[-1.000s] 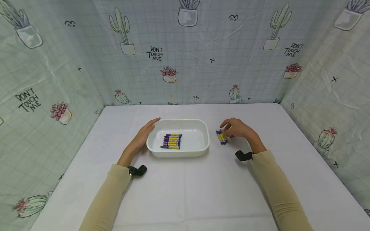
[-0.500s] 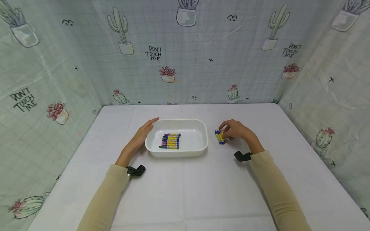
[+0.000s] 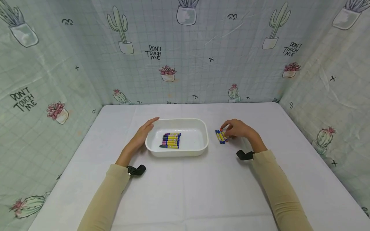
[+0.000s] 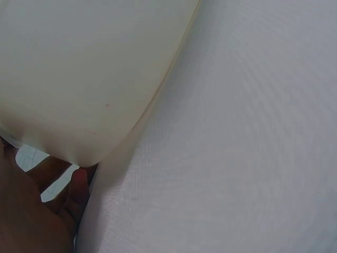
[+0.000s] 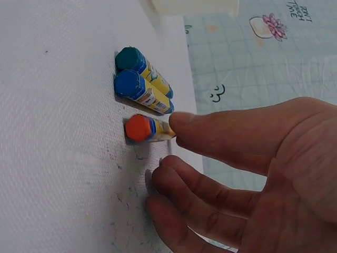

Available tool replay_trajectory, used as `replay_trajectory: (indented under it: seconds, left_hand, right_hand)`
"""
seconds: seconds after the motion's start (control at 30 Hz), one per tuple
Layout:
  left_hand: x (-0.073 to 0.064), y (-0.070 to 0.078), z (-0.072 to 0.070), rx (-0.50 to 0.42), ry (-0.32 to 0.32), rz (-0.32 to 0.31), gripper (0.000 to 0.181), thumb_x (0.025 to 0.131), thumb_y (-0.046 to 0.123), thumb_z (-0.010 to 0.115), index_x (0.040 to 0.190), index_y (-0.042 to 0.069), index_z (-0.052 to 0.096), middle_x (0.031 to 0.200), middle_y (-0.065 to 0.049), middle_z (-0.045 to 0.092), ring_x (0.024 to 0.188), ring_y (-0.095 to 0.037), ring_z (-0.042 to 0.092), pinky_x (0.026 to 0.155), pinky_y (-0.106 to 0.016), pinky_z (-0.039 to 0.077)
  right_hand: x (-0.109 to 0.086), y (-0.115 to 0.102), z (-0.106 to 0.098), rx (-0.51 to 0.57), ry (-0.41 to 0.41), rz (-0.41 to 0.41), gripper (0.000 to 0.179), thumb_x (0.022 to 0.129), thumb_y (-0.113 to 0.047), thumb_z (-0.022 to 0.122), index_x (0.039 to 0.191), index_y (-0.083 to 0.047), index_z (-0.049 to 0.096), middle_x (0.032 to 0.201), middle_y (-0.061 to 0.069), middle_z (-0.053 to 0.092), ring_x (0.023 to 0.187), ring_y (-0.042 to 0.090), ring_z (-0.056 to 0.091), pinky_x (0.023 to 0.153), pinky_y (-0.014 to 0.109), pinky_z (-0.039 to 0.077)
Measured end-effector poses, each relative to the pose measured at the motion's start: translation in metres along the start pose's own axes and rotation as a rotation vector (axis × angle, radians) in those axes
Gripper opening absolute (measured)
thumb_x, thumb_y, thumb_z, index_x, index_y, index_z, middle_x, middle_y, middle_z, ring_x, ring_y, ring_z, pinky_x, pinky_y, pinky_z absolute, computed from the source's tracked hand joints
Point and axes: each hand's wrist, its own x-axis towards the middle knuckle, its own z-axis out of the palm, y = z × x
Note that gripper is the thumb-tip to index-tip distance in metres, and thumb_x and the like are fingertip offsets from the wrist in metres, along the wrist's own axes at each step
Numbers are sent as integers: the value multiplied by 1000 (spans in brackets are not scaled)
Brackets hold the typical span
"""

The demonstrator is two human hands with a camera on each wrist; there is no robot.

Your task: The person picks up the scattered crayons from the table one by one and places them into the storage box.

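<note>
A white rectangular tray (image 3: pixel 193 138) stands in the middle of the table, holding a row of several crayons (image 3: pixel 170 141) in yellow wrappers. My left hand (image 3: pixel 140 136) rests against the tray's left end with fingers stretched along its wall; in the left wrist view its fingers (image 4: pixel 80 187) touch the tray's outer side (image 4: pixel 84 89). To the right of the tray, my right hand (image 3: pixel 238 129) pinches an orange crayon (image 5: pixel 139 128) that lies low over the cloth, thumb (image 5: pixel 184 126) on its far part and index finger mostly hidden. Beside it lie a blue crayon (image 5: pixel 131 84) and a green crayon (image 5: pixel 131 58), side by side.
A white cloth (image 3: pixel 185 189) covers the table. Behind and at both sides hangs a curtain (image 3: pixel 185 41) printed with cacti. A black wrist camera (image 3: pixel 137 170) sits on the left wrist, another wrist camera (image 3: pixel 244 155) on the right.
My right hand has shifted slightly right, and the orange crayon now lies a little apart from the other two. The left hand and the tray keep their places.
</note>
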Motion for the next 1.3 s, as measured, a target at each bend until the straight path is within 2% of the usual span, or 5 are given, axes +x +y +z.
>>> replay_trajectory:
  seconds: [0.17,0.47,0.8,1.0,1.3]
  left_hand:
    - [-1,1,0,-1,2,5,50,114,40,30,163,30,34,172,-2,27,160,-31,23,130,-58,17]
    - [0,0,0,-14,-3,11,50,114,39,30,163,30,34,171,-3,29,159,-32,26,129,-58,21]
    - [2,-4,0,1,4,-1,49,114,38,29,163,32,33,171,-3,29,158,-32,28,127,-59,25]
    - [2,-5,0,5,7,-3,49,114,38,29,163,32,33,171,-3,29,159,-32,26,128,-58,23]
    - [2,-5,1,7,5,-1,51,113,43,29,163,31,33,171,-4,29,158,-33,27,128,-58,24]
  right_hand:
    - [0,-1,0,-11,1,13,47,94,-19,74,136,-3,62,113,18,72,80,18,66,71,28,55]
    - [-6,-2,-4,-10,-12,11,44,94,-6,65,138,-4,62,114,22,70,82,21,65,73,30,56]
    - [-3,-3,-1,-30,9,24,45,94,-18,74,135,-5,64,111,18,73,78,18,64,72,28,54]
    - [-4,-4,-2,-45,11,35,46,92,-12,73,136,-3,63,107,17,72,78,18,64,70,27,54]
    - [-5,-3,-2,3,0,45,52,92,-3,65,142,-4,55,113,22,67,79,20,71,75,33,62]
